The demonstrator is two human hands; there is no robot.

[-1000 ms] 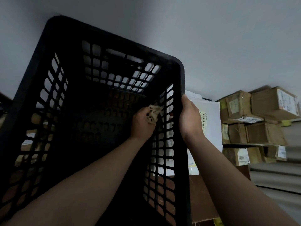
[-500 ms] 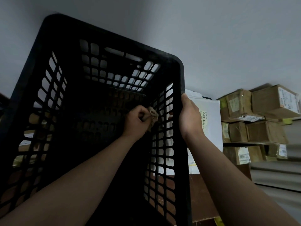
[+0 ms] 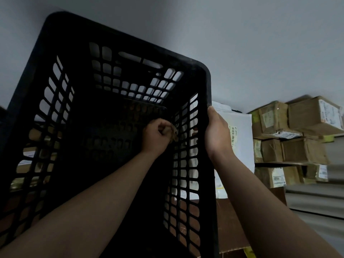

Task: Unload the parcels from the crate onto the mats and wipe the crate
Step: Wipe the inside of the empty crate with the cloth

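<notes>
A black slotted plastic crate [image 3: 115,40] fills the left and middle of the view, with nothing visible inside. My left hand [image 3: 155,135] reaches inside it and grips a small tan cloth [image 3: 174,132], pressed against the inner face of the right wall. My right hand [image 3: 216,133] holds the crate's right rim from outside, thumb along the edge. White bagged parcels [image 3: 240,131] lie just beyond that rim. Brown cardboard parcels [image 3: 297,131] are stacked further right.
A grey wall [image 3: 242,43] rises behind everything. A brown surface [image 3: 230,224] shows under the crate's right side. Grey layered sheets [image 3: 316,200] lie at the lower right. More parcels show dimly through the left wall slots [image 3: 31,161].
My left hand has slid the cloth down and slightly left along the right inner wall, with more of the cloth now hidden in the fist. My right hand keeps its hold on the rim.
</notes>
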